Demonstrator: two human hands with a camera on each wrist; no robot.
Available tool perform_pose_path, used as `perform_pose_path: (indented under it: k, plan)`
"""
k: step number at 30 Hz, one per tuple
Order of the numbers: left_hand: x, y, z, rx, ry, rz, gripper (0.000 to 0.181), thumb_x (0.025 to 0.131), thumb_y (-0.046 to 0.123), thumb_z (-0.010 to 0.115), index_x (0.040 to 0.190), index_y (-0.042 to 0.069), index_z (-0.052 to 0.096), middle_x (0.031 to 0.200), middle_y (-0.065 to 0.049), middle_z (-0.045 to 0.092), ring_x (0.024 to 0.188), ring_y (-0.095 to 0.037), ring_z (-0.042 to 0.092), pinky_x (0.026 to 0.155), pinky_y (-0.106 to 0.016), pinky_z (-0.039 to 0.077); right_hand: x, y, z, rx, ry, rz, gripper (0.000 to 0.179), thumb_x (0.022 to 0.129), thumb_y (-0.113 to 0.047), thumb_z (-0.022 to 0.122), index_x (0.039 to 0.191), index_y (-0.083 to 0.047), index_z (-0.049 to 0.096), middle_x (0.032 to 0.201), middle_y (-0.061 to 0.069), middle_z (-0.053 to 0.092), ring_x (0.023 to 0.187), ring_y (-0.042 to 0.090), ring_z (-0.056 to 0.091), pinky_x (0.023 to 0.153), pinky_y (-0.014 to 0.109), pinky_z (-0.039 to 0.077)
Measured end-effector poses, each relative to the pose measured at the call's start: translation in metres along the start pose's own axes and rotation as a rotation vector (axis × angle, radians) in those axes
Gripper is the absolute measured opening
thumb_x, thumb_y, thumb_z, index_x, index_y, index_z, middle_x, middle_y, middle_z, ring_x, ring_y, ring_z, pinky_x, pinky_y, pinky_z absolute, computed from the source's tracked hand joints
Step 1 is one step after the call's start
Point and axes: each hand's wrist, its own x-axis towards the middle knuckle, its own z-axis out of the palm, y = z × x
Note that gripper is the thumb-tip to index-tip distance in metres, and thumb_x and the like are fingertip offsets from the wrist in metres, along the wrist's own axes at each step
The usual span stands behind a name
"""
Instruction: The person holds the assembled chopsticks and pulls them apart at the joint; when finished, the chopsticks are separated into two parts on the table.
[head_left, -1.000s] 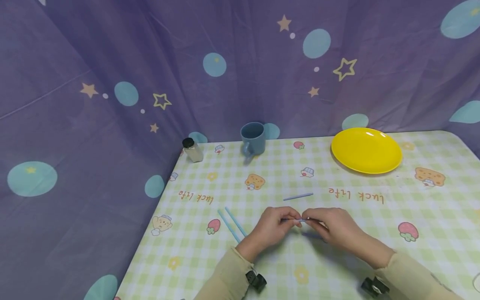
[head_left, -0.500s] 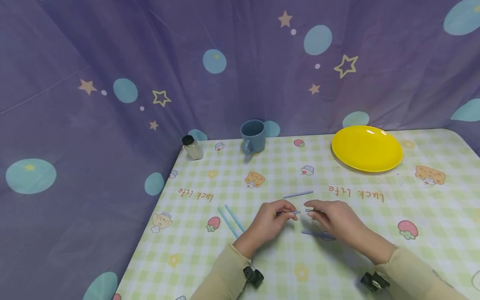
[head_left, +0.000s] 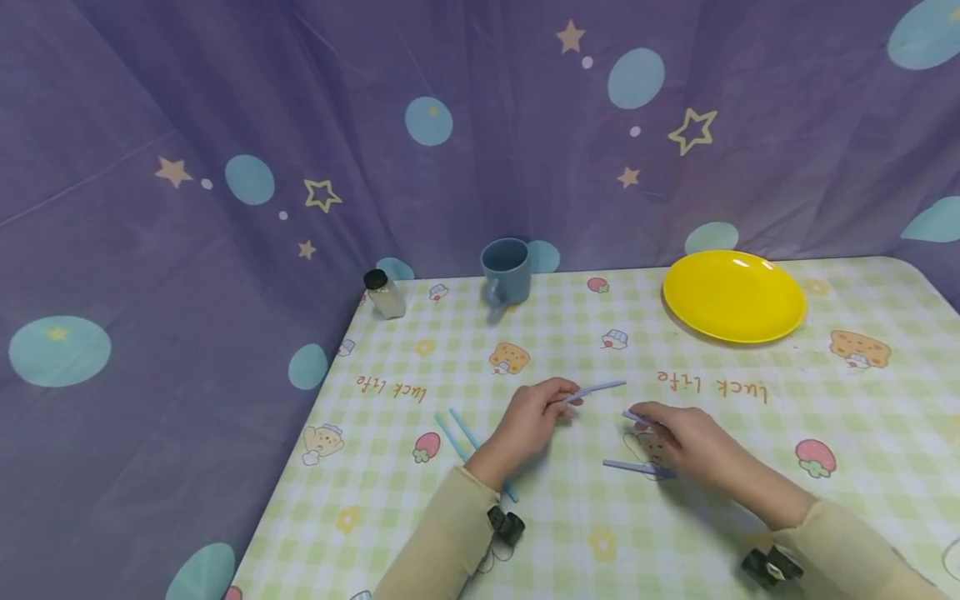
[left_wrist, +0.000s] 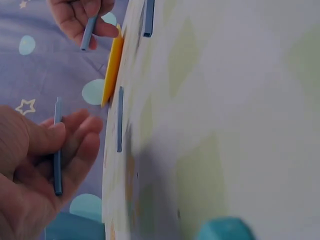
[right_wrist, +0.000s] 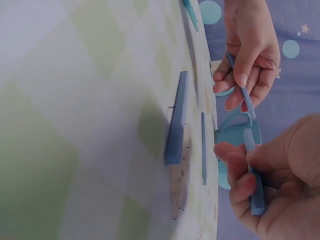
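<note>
My left hand (head_left: 527, 423) pinches a short blue-purple stick (left_wrist: 57, 165) between thumb and fingers, above the table. In the head view its tip overlaps a similar stick (head_left: 606, 386) lying on the cloth. To the right, my right hand (head_left: 693, 442) grips another short stick (right_wrist: 256, 192), its end (head_left: 632, 415) poking out past the fingertips. Below that hand lies one more blue-purple stick (head_left: 630, 467), partly over a printed figure. Two longer light-blue sticks (head_left: 452, 437) rest beside my left forearm, which covers part of them.
A blue mug (head_left: 507, 275) stands at the table's back edge. Left of it is a small jar (head_left: 387, 300) with a black lid. A yellow plate (head_left: 733, 297) sits at the back right. Checked cloth (head_left: 555, 533) covers the table, and a purple curtain hangs behind.
The hands, fingertips together at first, have parted, each with a short stick. The left has moved up and left towards the far stick; the right has shifted slightly right.
</note>
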Motion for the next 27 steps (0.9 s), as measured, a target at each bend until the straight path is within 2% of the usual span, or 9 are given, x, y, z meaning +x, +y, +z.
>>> perform_pose_path:
  k: [5, 9, 12, 17, 22, 27]
  plan:
    - [0.010, 0.000, 0.004, 0.092, 0.123, -0.059, 0.012, 0.092, 0.011, 0.067, 0.102, 0.010, 0.074, 0.089, 0.003, 0.075, 0.078, -0.001, 0.067, 0.071, -0.016, 0.050, -0.001, 0.003, 0.003, -0.001, 0.041, 0.000, 0.015, 0.087, -0.001, 0.069, 0.098, -0.012, 0.071, 0.089, -0.004, 0.071, 0.075, 0.010, 0.065, 0.068, 0.034, 0.053]
    - [0.019, 0.001, 0.010, 0.139, 0.193, -0.096, 0.005, 0.088, 0.016, 0.073, 0.090, 0.013, 0.077, 0.080, 0.007, 0.073, 0.070, 0.000, 0.062, 0.067, -0.018, 0.048, 0.000, 0.003, 0.006, 0.021, 0.040, 0.077, 0.008, 0.085, -0.009, 0.074, 0.085, -0.016, 0.072, 0.077, -0.013, 0.067, 0.065, 0.001, 0.054, 0.062, 0.029, 0.048]
    - [0.025, 0.003, 0.014, 0.151, 0.215, -0.126, 0.004, 0.085, 0.018, 0.076, 0.083, 0.015, 0.076, 0.073, 0.009, 0.069, 0.064, 0.001, 0.058, 0.063, -0.018, 0.046, 0.000, 0.002, 0.009, 0.044, 0.009, 0.158, 0.009, 0.084, -0.014, 0.077, 0.079, -0.020, 0.072, 0.073, -0.016, 0.065, 0.063, 0.002, 0.051, 0.063, 0.029, 0.045]
    - [0.033, 0.003, 0.022, 0.186, 0.199, -0.150, 0.010, 0.081, 0.022, 0.081, 0.075, 0.020, 0.074, 0.068, 0.014, 0.065, 0.061, 0.002, 0.053, 0.062, -0.018, 0.044, 0.001, -0.004, 0.016, 0.068, -0.033, 0.240, 0.011, 0.080, -0.020, 0.080, 0.074, -0.022, 0.071, 0.072, -0.015, 0.064, 0.065, 0.003, 0.053, 0.066, 0.031, 0.046]
    - [0.040, 0.003, 0.028, 0.229, 0.152, -0.179, 0.014, 0.078, 0.025, 0.084, 0.070, 0.021, 0.073, 0.065, 0.016, 0.062, 0.060, 0.002, 0.052, 0.062, -0.017, 0.042, 0.000, -0.005, 0.022, 0.086, -0.056, 0.259, 0.015, 0.080, -0.021, 0.080, 0.072, -0.022, 0.068, 0.068, -0.016, 0.060, 0.064, 0.002, 0.052, 0.065, 0.029, 0.045]
    - [0.045, 0.003, 0.031, 0.295, 0.153, -0.174, 0.017, 0.076, 0.027, 0.085, 0.066, 0.022, 0.071, 0.064, 0.016, 0.060, 0.061, -0.001, 0.050, 0.061, -0.018, 0.041, 0.000, -0.006, 0.024, 0.089, -0.080, 0.270, 0.016, 0.080, -0.021, 0.080, 0.072, -0.022, 0.066, 0.066, -0.016, 0.058, 0.062, 0.003, 0.050, 0.063, 0.028, 0.043]
